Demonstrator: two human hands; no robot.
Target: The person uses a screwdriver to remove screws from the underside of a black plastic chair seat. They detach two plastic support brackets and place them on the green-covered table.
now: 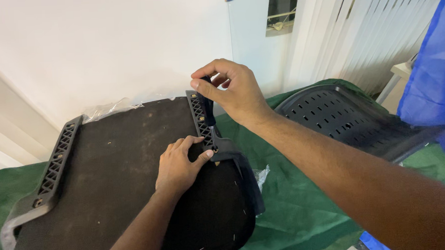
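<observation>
A screw is being driven into a chair seat base (115, 184), which is laid upside down, its dark fabric underside up, on a green cloth (296, 212). A dark-handled screwdriver (208, 110) is held upright by its top in the right hand (231, 89), whose fingers are closed around the handle. Its tip is set at a fixing point near the lower end of the right-hand black lattice bracket (202, 126). The left hand (179, 164) is pressed flat on the seat, thumb against that bracket, with nothing gripped. The screw head itself cannot be made out, so its depth is uncertain. A second bracket (54, 167) is seen along the left edge, and a perforated black backrest (342, 120) lies beyond. Steady downward pressure and a vertical shaft are called for next.
</observation>
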